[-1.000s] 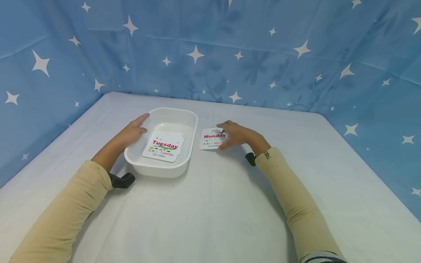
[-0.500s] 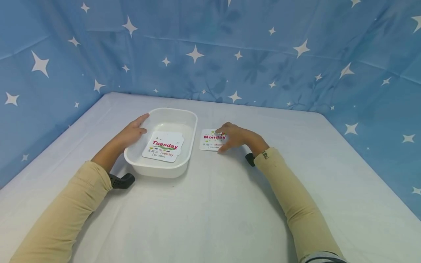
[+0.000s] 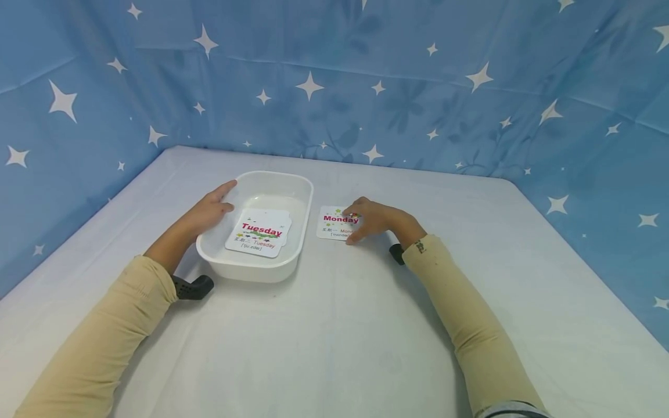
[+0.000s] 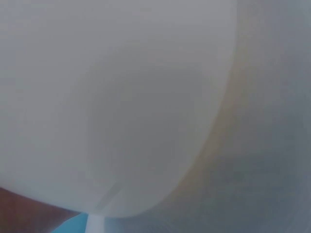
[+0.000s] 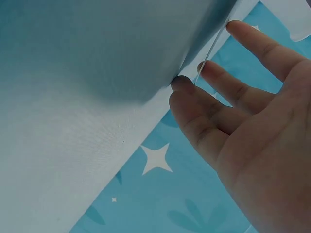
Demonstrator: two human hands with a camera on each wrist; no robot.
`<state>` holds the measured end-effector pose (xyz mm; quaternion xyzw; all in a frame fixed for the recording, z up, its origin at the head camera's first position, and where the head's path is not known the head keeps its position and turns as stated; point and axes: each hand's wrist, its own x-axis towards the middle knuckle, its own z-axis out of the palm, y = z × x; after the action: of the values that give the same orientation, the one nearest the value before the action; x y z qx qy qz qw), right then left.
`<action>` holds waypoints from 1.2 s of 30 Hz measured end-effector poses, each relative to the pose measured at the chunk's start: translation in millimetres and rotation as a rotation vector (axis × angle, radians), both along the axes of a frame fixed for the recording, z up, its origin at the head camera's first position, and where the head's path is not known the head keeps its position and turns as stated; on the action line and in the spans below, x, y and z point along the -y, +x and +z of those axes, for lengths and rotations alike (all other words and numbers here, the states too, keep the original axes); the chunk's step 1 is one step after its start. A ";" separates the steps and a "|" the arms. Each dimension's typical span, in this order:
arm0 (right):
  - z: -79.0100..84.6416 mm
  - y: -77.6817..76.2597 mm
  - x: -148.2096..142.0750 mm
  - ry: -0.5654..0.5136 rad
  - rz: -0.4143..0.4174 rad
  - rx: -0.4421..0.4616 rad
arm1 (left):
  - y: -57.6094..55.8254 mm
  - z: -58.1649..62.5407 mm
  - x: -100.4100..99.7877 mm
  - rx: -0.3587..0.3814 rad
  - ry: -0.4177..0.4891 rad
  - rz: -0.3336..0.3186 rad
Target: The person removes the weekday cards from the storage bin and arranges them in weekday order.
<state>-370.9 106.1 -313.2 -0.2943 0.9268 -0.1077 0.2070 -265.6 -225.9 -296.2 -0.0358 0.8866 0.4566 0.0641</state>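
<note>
My left hand (image 3: 209,210) grips the left rim of a white plastic tub (image 3: 251,267), thumb over the edge; the tub's wall fills much of the left wrist view. Inside lie printed word cards; "Tuesday" (image 3: 258,232) is on top, with part of another card showing beneath. To the tub's right, my right hand (image 3: 373,217) holds a "Monday" card (image 3: 333,223) by its edges, low over the cloth or on it. In the right wrist view, the card (image 5: 210,53) appears edge-on at the fingertips. The hand hides the card's right side.
A white cloth (image 3: 292,354) covers the table. Blue fabric with white stars (image 3: 334,87) hangs behind it and along both sides. A black wrist device (image 3: 193,287) sits below the left hand, close to the tub.
The Monday card and my right hand have come down slightly, and the card lies flatter. My left hand and the tub have stayed in place.
</note>
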 end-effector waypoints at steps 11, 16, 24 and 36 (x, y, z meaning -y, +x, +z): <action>1.4 2.3 2.3 0.015 0.017 0.024 | 2.1 -1.3 1.1 0.000 0.010 0.001; 2.9 3.6 3.4 0.035 0.025 0.021 | 1.8 -0.7 1.2 -0.007 0.005 0.000; -0.3 3.7 0.7 0.019 0.025 0.035 | 2.0 -0.1 1.0 -0.003 0.034 -0.005; 5.9 9.7 4.8 0.051 -0.047 -0.021 | 2.8 2.0 0.7 -0.006 0.042 -0.009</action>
<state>-361.3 101.3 -307.3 -0.2681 0.9380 -0.0861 0.2020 -262.8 -226.6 -294.2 -0.0290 0.8771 0.4750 0.0644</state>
